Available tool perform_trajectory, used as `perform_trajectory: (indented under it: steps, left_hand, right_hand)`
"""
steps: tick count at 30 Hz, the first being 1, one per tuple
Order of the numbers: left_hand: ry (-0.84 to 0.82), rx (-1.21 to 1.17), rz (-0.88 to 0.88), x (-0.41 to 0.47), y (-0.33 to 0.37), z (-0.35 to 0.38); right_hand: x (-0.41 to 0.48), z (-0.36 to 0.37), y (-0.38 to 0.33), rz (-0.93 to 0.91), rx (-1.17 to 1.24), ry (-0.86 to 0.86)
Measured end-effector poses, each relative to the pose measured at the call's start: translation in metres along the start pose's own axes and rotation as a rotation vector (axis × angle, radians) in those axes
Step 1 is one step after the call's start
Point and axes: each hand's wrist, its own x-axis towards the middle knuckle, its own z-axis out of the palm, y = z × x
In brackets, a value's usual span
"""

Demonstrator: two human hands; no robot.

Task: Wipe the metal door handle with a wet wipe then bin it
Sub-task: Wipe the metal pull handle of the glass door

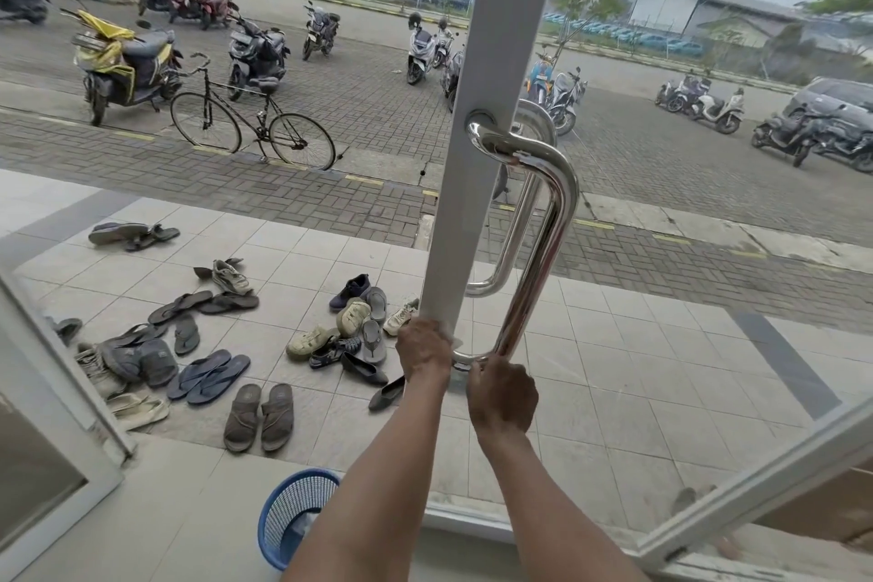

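A polished metal door handle [548,222] curves down the white frame [491,61] of a glass door. My left hand [423,352] grips the frame's edge just left of the handle's lower mount. My right hand [501,397] is closed around the handle's bottom bend; a small bit of white, perhaps the wet wipe [457,342], shows between my two hands, and the rest is hidden. A blue mesh bin [288,520] stands on the floor below my left forearm, with something pale inside it.
Several sandals and shoes [222,373] lie scattered on the tiled porch outside. A bicycle [252,123] and parked motorbikes stand on the brick paving beyond. A second white door frame [61,392] is at the left.
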Motion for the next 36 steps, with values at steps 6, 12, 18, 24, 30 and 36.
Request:
perform_trajectory:
  steps: [6, 12, 18, 24, 30, 36]
  left_hand:
    - [0.007, 0.026, 0.088, 0.003, -0.006, 0.001]
    - [0.034, 0.106, 0.207, -0.015, -0.016, 0.006]
    - [0.063, 0.355, 0.471, -0.007, -0.029, 0.014]
    - [0.048, 0.311, 0.508, 0.005, -0.035, 0.021]
    - [-0.041, 0.358, 0.835, -0.005, -0.051, 0.019]
    - [0.080, 0.609, 0.847, 0.009, -0.036, 0.008]
  right_hand:
    - [0.001, 0.025, 0.026, -0.558, -0.300, 0.065]
    - [-0.015, 0.019, 0.029, -0.583, -0.389, 0.038]
    - [-0.017, 0.018, 0.023, -0.520, -0.373, -0.007]
    - [-0.017, 0.019, 0.023, -0.479, -0.350, -0.036]
    - [-0.019, 0.015, 0.019, -0.466, -0.292, -0.060]
    - [-0.017, 0.018, 0.025, -0.470, -0.313, -0.068]
